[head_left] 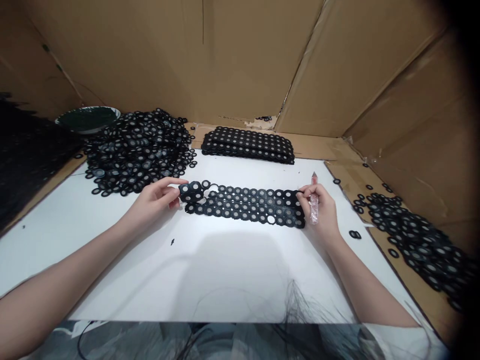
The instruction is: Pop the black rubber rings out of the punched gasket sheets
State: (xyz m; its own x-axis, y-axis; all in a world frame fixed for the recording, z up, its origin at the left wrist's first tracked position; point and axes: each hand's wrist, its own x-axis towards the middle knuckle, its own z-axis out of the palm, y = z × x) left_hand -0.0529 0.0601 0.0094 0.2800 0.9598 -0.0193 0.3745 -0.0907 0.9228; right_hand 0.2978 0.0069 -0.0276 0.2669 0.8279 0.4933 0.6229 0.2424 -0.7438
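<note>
A flat sheet of joined black rubber rings [243,204], several rows deep, lies across the white work surface. My left hand [163,194] pinches its left end, where a few rings are folded or raised and a gap shows beside them. At the right end, my right hand [318,205] has thumb and fingers closed on the sheet's corner. That same hand also holds a pointed tool [314,212] with a clear wrapped handle and reddish neck, its tip aimed away from me; its exact kind is unclear. One round opening shows white near the sheet's lower right.
Behind the sheet sits a stack of similar ring sheets [247,145]. A big heap of loose rings [138,152] is at left, near a dark-filled bowl [88,120]. More loose rings [416,240] lie along the right edge. Cardboard walls [180,60] enclose the back and sides.
</note>
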